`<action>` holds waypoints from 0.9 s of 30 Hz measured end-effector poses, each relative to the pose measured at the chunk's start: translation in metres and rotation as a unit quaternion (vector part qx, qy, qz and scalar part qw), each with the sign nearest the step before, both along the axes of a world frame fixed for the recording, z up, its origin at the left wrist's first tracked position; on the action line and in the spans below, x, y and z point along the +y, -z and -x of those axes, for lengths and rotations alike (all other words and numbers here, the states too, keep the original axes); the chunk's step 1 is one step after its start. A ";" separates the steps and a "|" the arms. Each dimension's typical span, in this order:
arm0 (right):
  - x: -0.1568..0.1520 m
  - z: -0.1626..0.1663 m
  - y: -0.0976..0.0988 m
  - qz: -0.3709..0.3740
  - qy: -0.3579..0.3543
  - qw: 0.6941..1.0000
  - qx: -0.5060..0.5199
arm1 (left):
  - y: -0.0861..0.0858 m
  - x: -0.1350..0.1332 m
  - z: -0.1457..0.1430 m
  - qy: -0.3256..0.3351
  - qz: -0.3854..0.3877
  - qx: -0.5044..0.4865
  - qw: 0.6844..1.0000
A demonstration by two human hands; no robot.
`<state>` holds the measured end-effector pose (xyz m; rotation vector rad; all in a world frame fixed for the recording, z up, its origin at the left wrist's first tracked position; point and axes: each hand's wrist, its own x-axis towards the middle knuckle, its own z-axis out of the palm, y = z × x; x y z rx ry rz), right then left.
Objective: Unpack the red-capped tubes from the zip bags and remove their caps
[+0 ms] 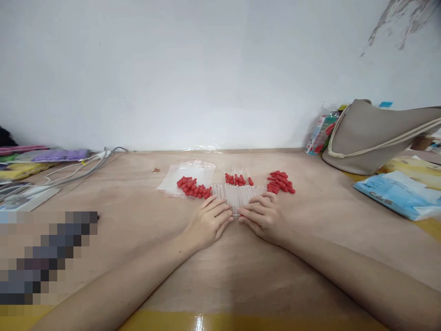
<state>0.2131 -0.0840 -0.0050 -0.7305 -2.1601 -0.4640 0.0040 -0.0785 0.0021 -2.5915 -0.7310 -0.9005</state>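
A row of clear plastic tubes (237,193) lies side by side on the wooden table (138,230). My left hand (208,223) rests flat at the row's left end, fingers stretched out and touching the tubes. My right hand (263,216) lies at the right end, fingers extended onto the tubes. Red rubber caps sit in three heaps: a left heap (193,187) partly on small clear bags (188,177), a middle heap (237,179) behind the tubes, and a right heap (280,182).
A beige bag (375,133) with cord handles stands at the back right beside a plastic bottle (320,131). A blue packet (399,193) lies at the right edge. Grey cables (79,168) and coloured packets (41,156) occupy the left. A white wall runs behind.
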 end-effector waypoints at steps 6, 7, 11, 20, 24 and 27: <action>-0.004 -0.007 0.005 -0.004 -0.018 1.000 -0.019 | -0.004 -0.006 0.001 0.026 0.010 0.019 0.999; -0.005 -0.008 0.005 -0.005 -0.022 1.000 -0.022 | -0.004 -0.007 0.001 0.030 0.012 0.018 0.999; -0.006 -0.010 0.004 -0.026 -0.025 0.999 -0.032 | -0.001 -0.007 0.003 0.042 0.025 0.007 0.999; -0.008 -0.012 0.002 -0.054 -0.045 0.997 -0.021 | 0.001 -0.009 0.007 0.052 0.041 -0.010 0.998; -0.007 -0.021 0.000 -0.064 -0.036 0.997 -0.037 | 0.002 -0.007 0.010 0.057 0.040 -0.027 0.997; 0.000 -0.034 0.000 -0.053 0.011 0.999 -0.006 | 0.005 0.002 0.017 0.018 0.052 -0.097 0.994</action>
